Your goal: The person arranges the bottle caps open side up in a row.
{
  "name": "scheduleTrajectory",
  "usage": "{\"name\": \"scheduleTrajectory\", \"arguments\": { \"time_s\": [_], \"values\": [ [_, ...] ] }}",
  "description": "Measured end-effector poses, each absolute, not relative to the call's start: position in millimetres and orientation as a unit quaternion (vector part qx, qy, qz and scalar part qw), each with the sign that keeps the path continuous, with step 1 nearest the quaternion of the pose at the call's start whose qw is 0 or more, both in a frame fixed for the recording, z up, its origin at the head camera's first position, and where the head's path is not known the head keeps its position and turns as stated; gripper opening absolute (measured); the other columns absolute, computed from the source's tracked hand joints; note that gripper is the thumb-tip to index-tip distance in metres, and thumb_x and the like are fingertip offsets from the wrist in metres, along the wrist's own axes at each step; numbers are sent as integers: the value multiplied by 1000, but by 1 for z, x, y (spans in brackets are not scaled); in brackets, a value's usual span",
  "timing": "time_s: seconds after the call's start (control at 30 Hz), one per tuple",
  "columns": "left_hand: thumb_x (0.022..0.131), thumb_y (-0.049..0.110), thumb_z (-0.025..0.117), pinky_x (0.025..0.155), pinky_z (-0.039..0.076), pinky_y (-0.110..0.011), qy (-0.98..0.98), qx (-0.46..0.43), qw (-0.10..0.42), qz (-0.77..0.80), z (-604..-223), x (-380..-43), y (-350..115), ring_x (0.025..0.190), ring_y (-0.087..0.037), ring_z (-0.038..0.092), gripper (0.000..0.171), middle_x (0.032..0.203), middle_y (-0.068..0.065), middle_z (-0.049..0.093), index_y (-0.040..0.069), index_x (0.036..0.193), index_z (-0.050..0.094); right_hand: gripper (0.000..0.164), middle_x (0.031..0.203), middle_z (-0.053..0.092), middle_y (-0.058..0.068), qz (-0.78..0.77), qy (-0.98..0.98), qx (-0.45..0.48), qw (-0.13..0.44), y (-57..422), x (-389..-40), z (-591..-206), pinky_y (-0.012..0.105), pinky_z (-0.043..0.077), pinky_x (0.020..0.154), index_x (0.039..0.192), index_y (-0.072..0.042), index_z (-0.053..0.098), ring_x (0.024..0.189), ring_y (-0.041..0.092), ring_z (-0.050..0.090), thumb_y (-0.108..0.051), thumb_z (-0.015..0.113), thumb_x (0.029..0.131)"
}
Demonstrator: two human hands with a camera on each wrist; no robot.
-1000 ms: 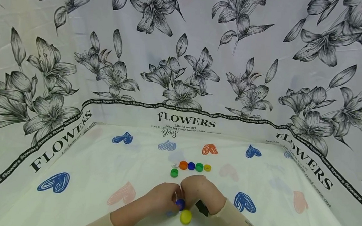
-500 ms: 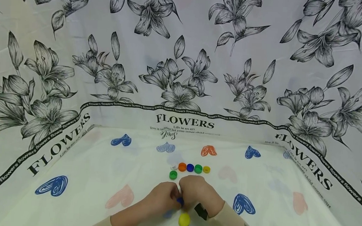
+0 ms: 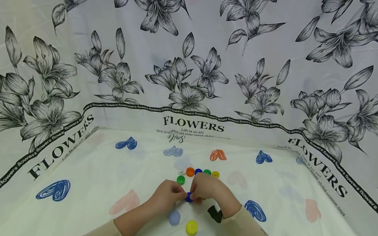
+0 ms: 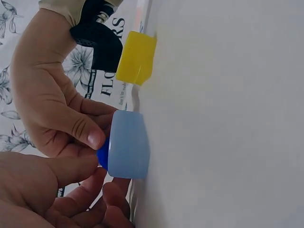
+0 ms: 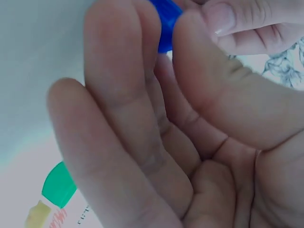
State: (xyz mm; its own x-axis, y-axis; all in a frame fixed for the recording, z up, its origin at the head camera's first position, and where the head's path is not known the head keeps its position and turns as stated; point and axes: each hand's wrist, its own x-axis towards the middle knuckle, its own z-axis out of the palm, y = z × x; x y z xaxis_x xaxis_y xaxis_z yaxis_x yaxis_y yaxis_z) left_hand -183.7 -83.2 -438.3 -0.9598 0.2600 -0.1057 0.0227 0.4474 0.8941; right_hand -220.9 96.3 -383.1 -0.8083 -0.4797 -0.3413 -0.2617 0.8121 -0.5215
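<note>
A dark blue bottle cap [image 3: 188,197] sits between my two hands in the head view. My left hand [image 3: 165,197] pinches its left side with thumb and fingers. From the right, my right hand [image 3: 206,186] pinches the same cap; in the right wrist view the blue cap [image 5: 167,26] shows between thumb and fingertips. Nearer to me lie a light blue cap [image 3: 174,217] and a yellow cap [image 3: 191,227]. In the left wrist view the light blue cap [image 4: 128,145] partly hides the dark blue one [image 4: 103,156].
Beyond the hands stands a row of caps: clear [image 3: 181,172], orange [image 3: 190,172], blue [image 3: 198,171], green [image 3: 207,172] and yellow [image 3: 215,174]. Another green cap [image 3: 180,180] lies before its left end. A white heart-printed cloth [image 3: 88,170] covers the table; flowered curtains [image 3: 192,47] surround it.
Both hands have moved forward with the dark blue cap, toward the row. The light blue cap, partly covered before, now shows fully, and the right hand overlaps the row's near edge.
</note>
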Motion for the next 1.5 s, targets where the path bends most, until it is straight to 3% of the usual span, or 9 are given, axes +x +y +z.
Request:
{"name": "scheduleTrajectory", "arguments": {
  "time_s": [0.27, 0.5, 0.67, 1.03, 1.27, 1.4, 1.5],
  "values": [
    [96, 12, 71, 67, 54, -31, 831, 86, 114, 538, -438, -186, -83, 72, -17, 58, 16, 90, -1, 69, 1, 107, 75, 13, 70, 67, 5, -264, 930, -156, 201, 98, -229, -385, 29, 52, 63, 81, -7, 69, 65, 18, 67, -7, 78, 91],
    [95, 7, 70, 70, 55, -32, 829, 81, 128, 538, -436, -185, -79, 77, -17, 59, 30, 98, -5, 70, -5, 122, 70, 12, 73, 65, 4, -266, 935, -146, 182, 98, -232, -388, 30, 52, 66, 84, -8, 68, 66, 18, 63, -6, 79, 89],
    [95, 8, 69, 72, 55, -31, 837, 90, 125, 525, -436, -185, -78, 83, -17, 61, 33, 115, -11, 71, -6, 125, 68, 13, 80, 61, 3, -254, 941, -146, 167, 97, -235, -388, 32, 49, 67, 90, -8, 67, 71, 18, 57, -7, 81, 87],
    [95, 8, 68, 66, 51, -29, 852, 110, 130, 496, -435, -184, -77, 80, -18, 57, 37, 123, -11, 70, -3, 131, 66, 16, 87, 63, 3, -249, 946, -159, 133, 96, -235, -388, 35, 54, 71, 95, -6, 66, 77, 20, 58, -5, 80, 87],
    [95, 9, 68, 71, 53, -31, 853, 126, 146, 484, -434, -184, -78, 84, -19, 58, 38, 126, -13, 68, -3, 131, 66, 15, 88, 64, 3, -247, 944, -167, 139, 98, -234, -388, 37, 55, 75, 96, -5, 67, 79, 20, 58, -5, 79, 88],
    [92, 18, 76, 72, 53, -33, 864, 169, 189, 436, -427, -187, -87, 82, -17, 58, 45, 115, -5, 69, 1, 132, 66, 14, 86, 62, 2, -229, 947, -175, 139, 100, -231, -384, 36, 54, 73, 93, -6, 66, 77, 20, 57, -6, 79, 89],
    [82, 24, 87, 75, 51, -36, 885, 187, 225, 363, -416, -187, -96, 81, -18, 56, 53, 99, 0, 64, 8, 129, 67, 13, 85, 62, 1, -215, 948, -187, 143, 100, -226, -382, 36, 54, 73, 91, -8, 67, 77, 19, 57, -9, 80, 88]
  ]
}}
